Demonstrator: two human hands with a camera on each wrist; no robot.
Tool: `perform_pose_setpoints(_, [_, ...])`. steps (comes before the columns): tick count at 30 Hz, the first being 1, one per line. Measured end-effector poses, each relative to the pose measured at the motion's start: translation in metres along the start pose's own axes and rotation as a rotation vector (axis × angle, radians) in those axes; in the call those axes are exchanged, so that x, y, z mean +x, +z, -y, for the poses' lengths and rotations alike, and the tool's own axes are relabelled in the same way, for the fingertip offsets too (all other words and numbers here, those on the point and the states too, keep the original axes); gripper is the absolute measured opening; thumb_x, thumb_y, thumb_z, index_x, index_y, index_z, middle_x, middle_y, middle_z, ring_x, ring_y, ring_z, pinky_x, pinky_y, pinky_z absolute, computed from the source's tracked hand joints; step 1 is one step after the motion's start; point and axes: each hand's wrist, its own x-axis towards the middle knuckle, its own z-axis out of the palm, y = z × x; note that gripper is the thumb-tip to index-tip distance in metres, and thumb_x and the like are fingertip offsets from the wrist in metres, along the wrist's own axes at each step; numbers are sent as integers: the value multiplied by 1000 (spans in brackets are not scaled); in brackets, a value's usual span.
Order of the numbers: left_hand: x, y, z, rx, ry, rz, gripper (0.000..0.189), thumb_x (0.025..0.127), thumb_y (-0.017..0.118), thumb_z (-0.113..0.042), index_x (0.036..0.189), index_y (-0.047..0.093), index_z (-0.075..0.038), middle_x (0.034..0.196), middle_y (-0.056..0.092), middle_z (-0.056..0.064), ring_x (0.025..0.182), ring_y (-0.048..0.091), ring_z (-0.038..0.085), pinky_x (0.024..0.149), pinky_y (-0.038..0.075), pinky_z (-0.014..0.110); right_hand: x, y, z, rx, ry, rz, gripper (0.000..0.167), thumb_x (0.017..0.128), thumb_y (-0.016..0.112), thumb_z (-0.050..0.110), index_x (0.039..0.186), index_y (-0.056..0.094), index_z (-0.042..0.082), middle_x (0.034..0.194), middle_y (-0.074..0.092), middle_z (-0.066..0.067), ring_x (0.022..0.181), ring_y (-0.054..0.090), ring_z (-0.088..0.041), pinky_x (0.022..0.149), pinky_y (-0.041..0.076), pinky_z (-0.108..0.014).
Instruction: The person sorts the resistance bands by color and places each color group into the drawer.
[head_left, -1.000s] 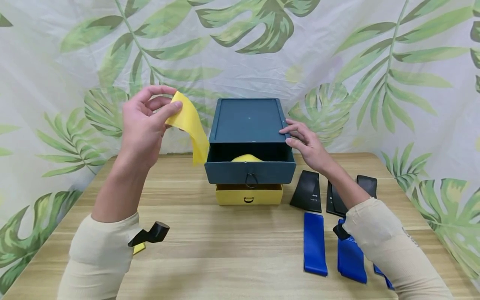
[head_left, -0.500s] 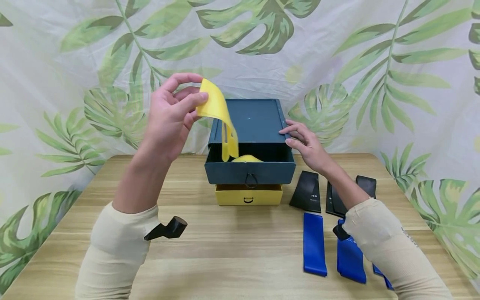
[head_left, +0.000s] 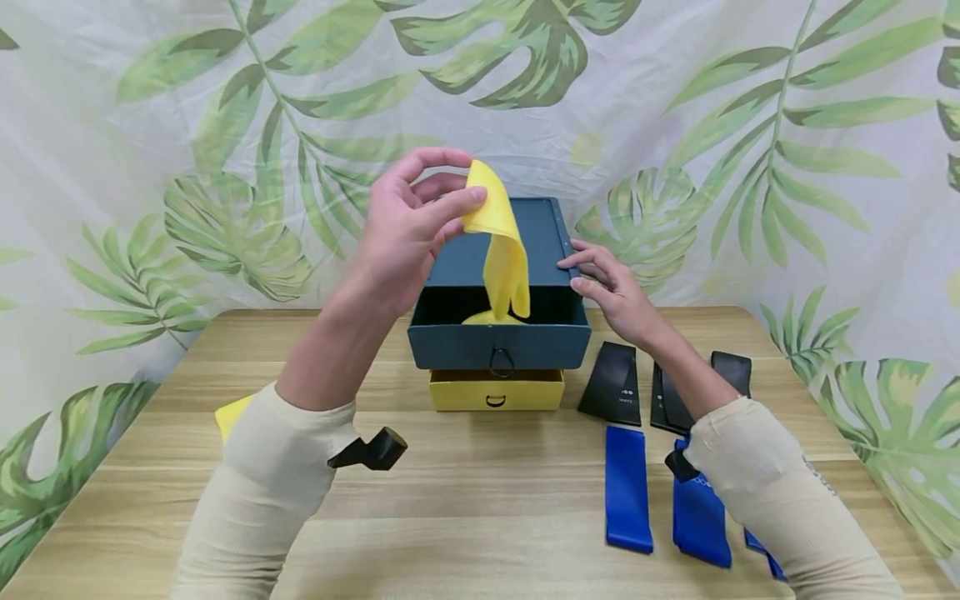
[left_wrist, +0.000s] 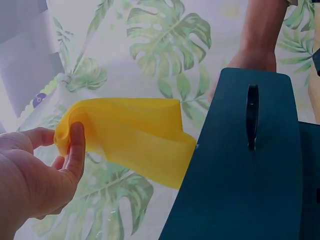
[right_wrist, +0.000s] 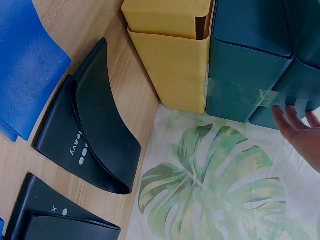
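Note:
My left hand (head_left: 412,225) pinches a yellow resistance band (head_left: 504,250) between thumb and fingers. The band droops in a fold over the pulled-out dark blue drawer (head_left: 457,346), its lower end at the opening. Inside the drawer a rounded yellow piece (head_left: 477,318) shows above the front panel. In the left wrist view the band (left_wrist: 130,132) stretches from the fingertips to the drawer front (left_wrist: 240,175). My right hand (head_left: 611,287) rests its fingers on the right edge of the drawer cabinet's top (head_left: 536,242). Those fingers lie against the cabinet side in the right wrist view.
Below sits a yellow drawer (head_left: 450,396), slightly out. Black bands (head_left: 617,383) and blue bands (head_left: 628,492) lie on the right of the wooden table (head_left: 450,517). One black band (right_wrist: 90,125) reads "Heavy". Something yellow (head_left: 228,417) lies at left, partly behind the sleeve.
My left hand has moved right with the yellow band, from beside the cabinet to over the drawer opening. The right hand has stayed at the cabinet's edge.

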Motion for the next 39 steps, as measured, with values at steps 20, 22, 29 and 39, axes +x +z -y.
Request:
perform_pose_setpoints(20, [5, 33, 20, 145, 10, 111, 24, 93, 70, 5, 116, 65, 1, 91, 68, 11, 79, 70, 20, 83, 60, 39, 1, 1, -4, 62, -41, 13, 29, 106, 44, 3, 128, 53, -13, 164, 31, -19, 144, 42, -45, 115, 38, -59])
perform_pose_setpoints(22, [2, 32, 21, 166, 7, 119, 24, 94, 70, 4, 117, 64, 1, 92, 67, 12, 77, 71, 20, 81, 60, 37, 1, 0, -4, 56, -43, 12, 29, 106, 44, 2, 129, 53, -13, 164, 31, -19, 144, 42, -46, 115, 38, -59])
perform_pose_setpoints(29, [-5, 27, 21, 193, 18, 130, 27, 93, 69, 4, 119, 63, 2, 94, 67, 13, 81, 74, 23, 78, 60, 33, 0, 0, -2, 40, -16, 14, 30, 107, 44, 4, 131, 51, -12, 166, 28, -20, 145, 40, -47, 115, 36, -63])
perform_pose_setpoints(39, [7, 20, 27, 256, -2, 23, 23, 94, 70, 2, 117, 64, -1, 89, 66, 8, 80, 73, 18, 81, 60, 35, 0, 1, -1, 28, -21, 9, 32, 108, 45, 8, 132, 51, -13, 165, 27, -24, 144, 40, -49, 116, 35, -63])
